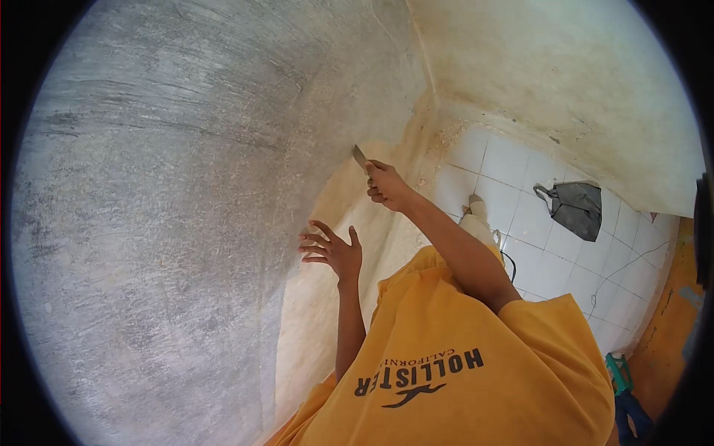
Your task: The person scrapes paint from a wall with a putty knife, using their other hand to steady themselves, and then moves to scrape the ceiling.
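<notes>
My right hand (387, 186) is wrapped round the handle of a scraper (359, 155), its flat blade pointing up and lying close against the wall. The wall (171, 186) is rough and grey over most of its surface, with a smoother cream patch (312, 312) along the lower right part. The blade tip overlaps the border between grey and cream. Lower and to the left, my left hand (336, 253) is open, fingers spread, fingertips right at the wall surface near that same border.
A second, stained cream wall (565, 67) meets the grey one at a corner. On the white tiled floor (513, 201), with crumbs along the wall base, lies a dark grey bag (580, 210). My foot (476, 210) stands near the corner. A green object (619, 374) is at lower right.
</notes>
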`<action>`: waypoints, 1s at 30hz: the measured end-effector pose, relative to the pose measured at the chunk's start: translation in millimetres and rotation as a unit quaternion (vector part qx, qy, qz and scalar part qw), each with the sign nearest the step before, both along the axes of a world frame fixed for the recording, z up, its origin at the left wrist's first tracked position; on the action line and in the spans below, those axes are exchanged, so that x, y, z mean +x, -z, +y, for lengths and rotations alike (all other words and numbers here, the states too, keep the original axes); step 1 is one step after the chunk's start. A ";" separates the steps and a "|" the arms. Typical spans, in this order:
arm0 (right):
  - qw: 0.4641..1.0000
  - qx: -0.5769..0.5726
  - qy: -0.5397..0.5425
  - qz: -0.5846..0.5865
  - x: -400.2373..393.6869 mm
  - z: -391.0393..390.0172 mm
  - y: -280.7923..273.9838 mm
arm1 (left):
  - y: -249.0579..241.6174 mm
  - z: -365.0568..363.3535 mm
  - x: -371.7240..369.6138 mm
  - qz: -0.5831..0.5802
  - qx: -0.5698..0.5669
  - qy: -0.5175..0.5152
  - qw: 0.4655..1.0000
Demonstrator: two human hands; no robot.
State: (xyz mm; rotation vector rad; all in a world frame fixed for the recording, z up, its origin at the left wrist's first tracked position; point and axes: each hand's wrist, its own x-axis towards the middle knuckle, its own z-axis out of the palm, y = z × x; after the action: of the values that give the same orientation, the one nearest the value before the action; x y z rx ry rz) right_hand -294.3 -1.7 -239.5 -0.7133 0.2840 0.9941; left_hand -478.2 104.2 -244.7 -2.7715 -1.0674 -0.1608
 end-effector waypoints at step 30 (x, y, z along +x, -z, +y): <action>0.998 -0.038 0.046 0.000 7.2 10.3 6.3 | 15.6 11.7 -1.4 0.028 -0.022 -0.009 0.999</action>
State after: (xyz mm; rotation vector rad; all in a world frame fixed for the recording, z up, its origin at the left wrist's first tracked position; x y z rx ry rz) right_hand -287.2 8.6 -245.8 -0.7621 0.3536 0.9005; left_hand -479.6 115.9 -260.4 -2.7861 -1.0944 -0.0592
